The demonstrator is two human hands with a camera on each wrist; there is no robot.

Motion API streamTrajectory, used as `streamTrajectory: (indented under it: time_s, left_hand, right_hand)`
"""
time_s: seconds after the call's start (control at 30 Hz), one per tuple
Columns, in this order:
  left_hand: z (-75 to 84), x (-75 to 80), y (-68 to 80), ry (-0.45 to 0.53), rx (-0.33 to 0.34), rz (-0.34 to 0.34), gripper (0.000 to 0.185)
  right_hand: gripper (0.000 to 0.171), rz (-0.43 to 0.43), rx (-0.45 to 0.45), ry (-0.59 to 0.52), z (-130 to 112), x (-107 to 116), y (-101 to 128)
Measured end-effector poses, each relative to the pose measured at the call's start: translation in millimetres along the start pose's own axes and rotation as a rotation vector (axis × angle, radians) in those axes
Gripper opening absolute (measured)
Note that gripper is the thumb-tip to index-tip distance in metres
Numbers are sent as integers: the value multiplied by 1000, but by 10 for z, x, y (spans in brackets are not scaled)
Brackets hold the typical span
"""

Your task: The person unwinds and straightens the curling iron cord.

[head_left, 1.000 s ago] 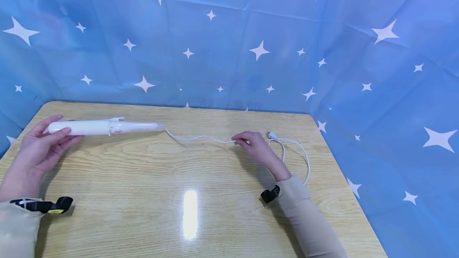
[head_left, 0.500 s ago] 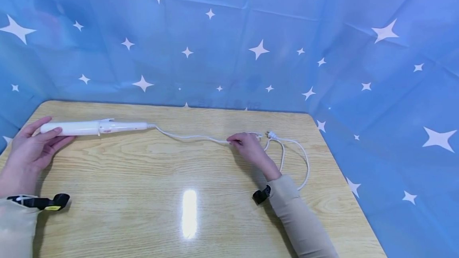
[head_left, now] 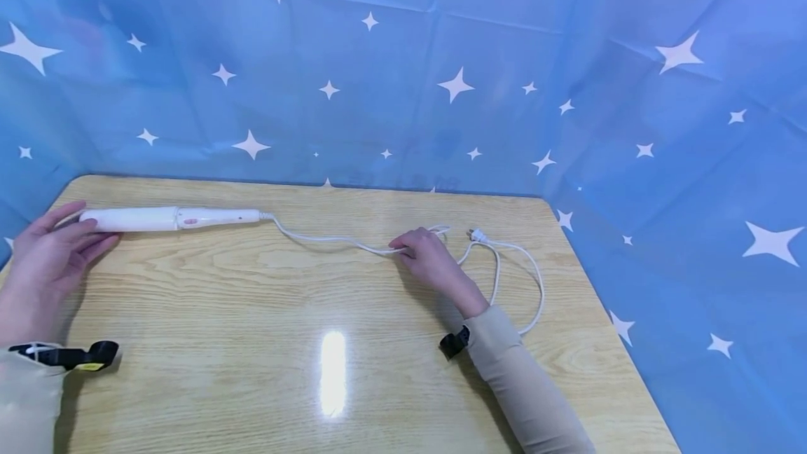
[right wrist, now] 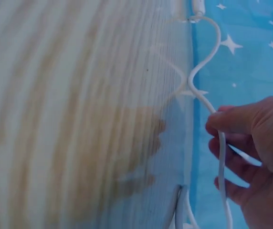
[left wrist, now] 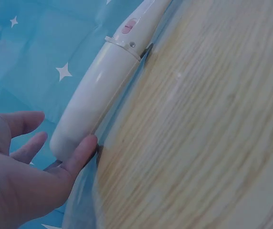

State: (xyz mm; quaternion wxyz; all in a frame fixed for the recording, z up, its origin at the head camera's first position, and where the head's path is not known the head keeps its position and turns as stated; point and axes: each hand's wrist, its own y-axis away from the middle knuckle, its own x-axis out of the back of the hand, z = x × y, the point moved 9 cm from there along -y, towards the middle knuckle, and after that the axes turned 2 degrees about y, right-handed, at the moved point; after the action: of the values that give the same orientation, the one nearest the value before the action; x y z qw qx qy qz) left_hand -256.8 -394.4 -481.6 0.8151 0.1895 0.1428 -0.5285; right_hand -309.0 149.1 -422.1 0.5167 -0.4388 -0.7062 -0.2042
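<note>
Curling iron [head_left: 170, 218] lies flat along the far edge of the wooden table [head_left: 252, 342]. Your left hand [head_left: 44, 258] steadies its barrel tip, fingers straight and spread. Your right hand [head_left: 425, 258] pinches the white cord [head_left: 328, 239] mid-run; the plug [head_left: 477, 235] rests just beyond it.

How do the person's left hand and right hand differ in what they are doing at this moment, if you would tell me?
The left hand lies with nearly straight fingers against the tip of the white curling iron; the right hand pinches the cord with curled fingers. The left is at the table's left edge, the right near mid-table. Both touch the same appliance.
</note>
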Motion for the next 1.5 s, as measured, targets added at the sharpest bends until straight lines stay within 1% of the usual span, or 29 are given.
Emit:
streamTrajectory:
  time_s: [0.1, 0.17, 0.27, 0.3, 0.37, 0.43, 0.5, 0.63, 0.7, 0.8, 0.87, 0.97, 1.07, 1.17, 1.27, 1.33, 1.4, 1.5]
  left_hand:
    - [52, -70, 25, 18, -16, -33, 58]
    - [72, -105, 34, 19, -20, -41, 52]
    - [87, -113, 36, 50, -20, -25, 47]
    - [84, -101, 38, 28, -19, -9, 47]
    - [72, -59, 47, -32, -11, 29, 53]
    - [62, -16, 60, -120, -6, 63, 59]
    - [60, 15, 71, -185, -1, 91, 62]
    - [97, 32, 93, -246, -18, 144, 59]
    - [125, 13, 118, -303, -33, 167, 57]
    - [172, -47, 166, -472, -54, 188, 56]
    - [199, -104, 200, -586, -68, 183, 56]
    - [239, -218, 231, -746, -116, 148, 55]
    - [257, -353, 250, -825, -178, 99, 55]
    - [243, -504, 272, -907, -213, 3, 56]
    - [222, -672, 307, -999, -237, -120, 58]
    - [211, -774, 324, -1070, -255, -190, 59]
    - [194, -870, 330, -1128, -266, -241, 59]
    - [155, -999, 327, -1209, -289, -299, 59]
  right_hand:
    - [27, 35, 16, -14, -29, 80, 34]
    - [29, 69, 21, -37, -30, 152, 73]
    - [29, 136, 37, -86, -16, 296, 143]
    - [29, 162, 40, -97, 1, 346, 170]
    - [28, 212, 46, -123, 44, 447, 226]
    - [28, 258, 47, -139, 102, 545, 291]
    - [27, 293, 43, -144, 166, 636, 363]
    - [25, 334, 4, -158, 332, 786, 495]
    - [23, 356, -33, -169, 461, 851, 565]
    - [20, 376, -111, -209, 666, 944, 689]
    - [19, 379, -167, -233, 797, 998, 770]
    - [20, 371, -247, -241, 975, 1060, 884]
    - [20, 369, -288, -184, 1128, 1122, 988]
    - [19, 367, -315, -87, 1280, 1168, 1088]
    - [17, 353, -335, 4, 1426, 1185, 1159]
    - [18, 334, -343, 52, 1507, 1180, 1187]
    - [20, 321, -363, 92, 1575, 1178, 1216]
    - [21, 311, -412, 146, 1672, 1180, 1270]
